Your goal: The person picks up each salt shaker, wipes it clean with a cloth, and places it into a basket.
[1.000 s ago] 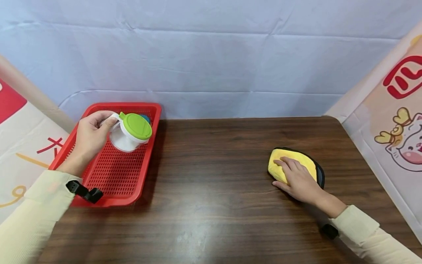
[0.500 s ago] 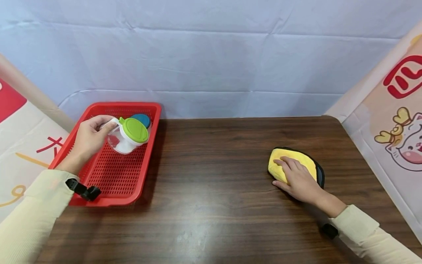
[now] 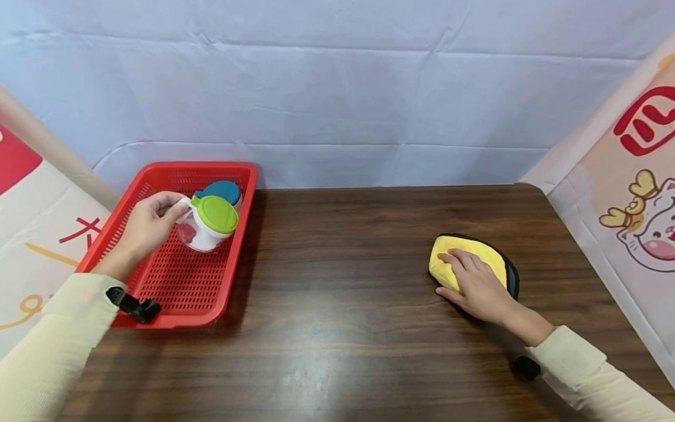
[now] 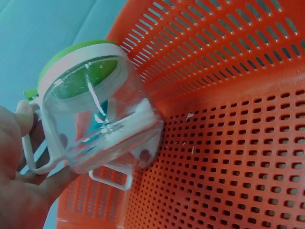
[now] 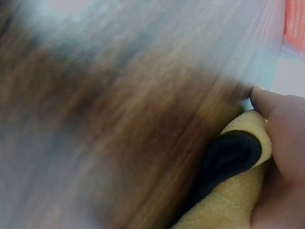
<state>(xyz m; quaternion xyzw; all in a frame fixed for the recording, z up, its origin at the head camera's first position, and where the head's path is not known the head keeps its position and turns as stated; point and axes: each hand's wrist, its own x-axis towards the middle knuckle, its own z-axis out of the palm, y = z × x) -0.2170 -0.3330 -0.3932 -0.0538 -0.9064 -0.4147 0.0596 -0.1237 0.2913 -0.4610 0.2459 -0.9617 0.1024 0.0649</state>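
Note:
My left hand point(image 3: 150, 223) pinches the white handle of a clear seasoning jar point(image 3: 215, 215) with a green lid and white contents. In the head view the jar overlaps the red basket point(image 3: 184, 281). The left wrist view shows the jar point(image 4: 102, 109) tilted close over the perforated floor, with fingers and thumb at its handle. A second jar point(image 3: 224, 191), blue-lidded, stands in the basket's far right corner, partly hidden by the first. On the right, my right hand point(image 3: 477, 287) rests flat on a folded yellow cloth point(image 3: 493, 262) with black edging, thumb beside it.
The basket's red rim point(image 3: 244, 228) stands at the left of the brown wooden table point(image 3: 337, 281). A pale blue cloth backdrop point(image 3: 337, 105) hangs along the table's back edge. Printed panels point(image 3: 638, 193) flank both sides.
The left hand has lowered the green-lidded jar slightly toward the near side of the basket, uncovering more of the blue-lidded jar. The right hand and yellow cloth have stayed put.

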